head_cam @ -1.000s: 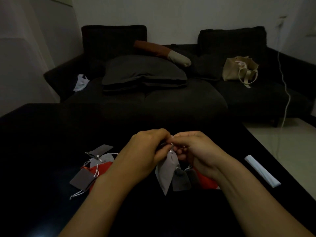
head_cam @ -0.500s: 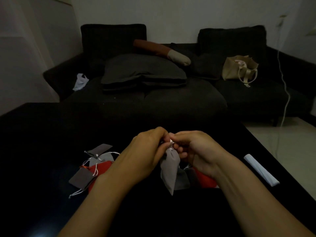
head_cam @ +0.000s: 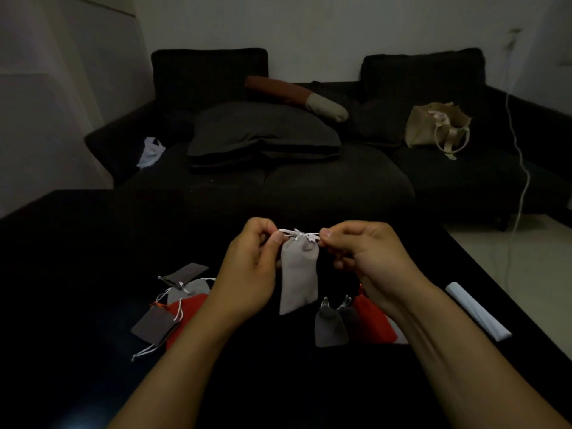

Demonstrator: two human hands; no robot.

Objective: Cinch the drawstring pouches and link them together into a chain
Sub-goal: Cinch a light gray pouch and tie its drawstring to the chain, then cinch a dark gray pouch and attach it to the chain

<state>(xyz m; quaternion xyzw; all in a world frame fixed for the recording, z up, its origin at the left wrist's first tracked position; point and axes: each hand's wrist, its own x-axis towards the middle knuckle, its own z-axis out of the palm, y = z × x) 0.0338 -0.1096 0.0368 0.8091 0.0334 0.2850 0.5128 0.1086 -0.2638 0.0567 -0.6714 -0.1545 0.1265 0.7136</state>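
Observation:
A light grey drawstring pouch (head_cam: pixel 298 275) hangs in the air between my hands, its mouth gathered tight. My left hand (head_cam: pixel 250 269) pinches the white cord on the left side and my right hand (head_cam: pixel 368 258) pinches the cord on the right, with the drawstring (head_cam: pixel 298 234) stretched flat between them. Below on the black table (head_cam: pixel 93 243) lie two dark grey cinched pouches (head_cam: pixel 329 326) and a red pouch (head_cam: pixel 373 320), partly hidden by my right wrist. A loose pile of flat pouches (head_cam: pixel 173 305), grey, brown and red, sits to the left.
A white rolled sheet (head_cam: pixel 476 311) lies near the table's right edge. Behind the table stands a dark sofa (head_cam: pixel 309 181) with a large cushion, a beige tote bag (head_cam: pixel 436 128) and a white cable (head_cam: pixel 520 156) hanging at the right.
My hands have drawn apart sideways and risen slightly, pulling the cords outward. The grey pouch's mouth has closed and the pouch now hangs straight between them.

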